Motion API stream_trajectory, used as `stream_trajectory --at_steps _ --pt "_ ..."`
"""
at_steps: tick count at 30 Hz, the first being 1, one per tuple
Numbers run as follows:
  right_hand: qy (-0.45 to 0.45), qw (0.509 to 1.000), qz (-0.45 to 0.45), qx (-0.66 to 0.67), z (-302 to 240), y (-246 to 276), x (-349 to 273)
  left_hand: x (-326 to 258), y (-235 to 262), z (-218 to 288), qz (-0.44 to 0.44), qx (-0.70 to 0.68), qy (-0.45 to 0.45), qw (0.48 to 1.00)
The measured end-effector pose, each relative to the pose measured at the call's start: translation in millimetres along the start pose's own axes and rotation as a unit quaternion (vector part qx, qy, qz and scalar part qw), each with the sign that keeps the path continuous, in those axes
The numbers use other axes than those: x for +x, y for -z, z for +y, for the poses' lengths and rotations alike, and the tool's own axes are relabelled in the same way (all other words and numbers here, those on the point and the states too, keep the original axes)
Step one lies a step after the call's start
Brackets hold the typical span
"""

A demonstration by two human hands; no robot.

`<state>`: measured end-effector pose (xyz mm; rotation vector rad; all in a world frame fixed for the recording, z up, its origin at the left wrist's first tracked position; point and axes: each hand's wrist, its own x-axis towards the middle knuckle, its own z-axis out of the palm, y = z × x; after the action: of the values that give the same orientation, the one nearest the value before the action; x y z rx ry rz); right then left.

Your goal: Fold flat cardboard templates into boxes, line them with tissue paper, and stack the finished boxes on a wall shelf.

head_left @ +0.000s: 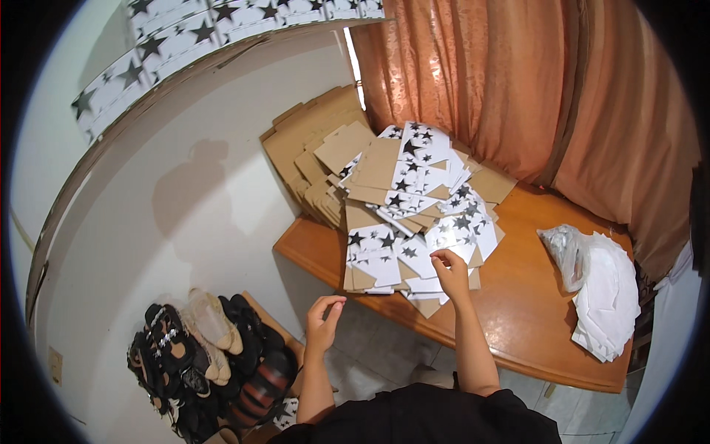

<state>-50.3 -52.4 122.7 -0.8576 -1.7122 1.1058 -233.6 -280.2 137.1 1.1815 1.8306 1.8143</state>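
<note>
My left hand (322,323) hangs in the air left of the wooden table's front edge, its fingers loosely bent and the thumb a little apart. Nothing shows in it. Over the near side of a heap of flat cardboard box blanks (379,255), my right hand (452,275) has bent fingers with a gap to the thumb, and it appears to hold nothing. Whether its fingertips touch the blanks below, I cannot tell. The blanks are brown on one side and white with black stars on the other, lying loosely overlapped. Further back, a stack of plain brown cardboard (314,122) leans on the wall.
On the table's (532,325) right side lie a clear plastic bag (565,255) and a pile of white sheets (608,300). Several shoes (211,325) are heaped at lower left. Orange curtains (510,81) hang behind. Star-patterned boxes (177,48) line a shelf at upper left.
</note>
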Motion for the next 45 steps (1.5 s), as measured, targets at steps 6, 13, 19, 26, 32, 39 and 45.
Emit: stream_trajectory --at_steps 6,13,19,26,32,39,45 --pt "-0.102 0.992 0.073 0.024 102.4 3.6 107.2 74.9 -73.3 -42.1 -0.053 0.002 0.041 0.998" --pt "-0.202 0.964 0.175 0.015 203.4 -9.9 221.7 126.4 -118.7 -71.4 -0.096 0.082 0.089 0.988" --pt "-0.289 0.948 0.007 -0.134 238.6 -9.9 258.1 134.1 -133.4 -92.0 -0.129 0.096 0.129 0.978" --pt "-0.183 0.926 0.045 -0.328 141.7 12.1 248.9 139.6 -145.0 -77.4 -0.158 0.133 0.082 0.975" --pt "-0.058 0.996 0.069 0.001 83.6 27.3 233.7 128.7 -147.4 -48.3 -0.098 0.245 -0.086 0.961" --pt "0.075 0.991 0.031 0.11 -45.2 -8.9 78.1 113.7 -111.8 -12.6 0.105 0.411 -0.22 0.879" --pt "0.055 0.97 -0.105 0.21 -86.3 -17.8 -40.3 78.7 -46.9 6.1 0.107 0.256 -0.324 0.904"
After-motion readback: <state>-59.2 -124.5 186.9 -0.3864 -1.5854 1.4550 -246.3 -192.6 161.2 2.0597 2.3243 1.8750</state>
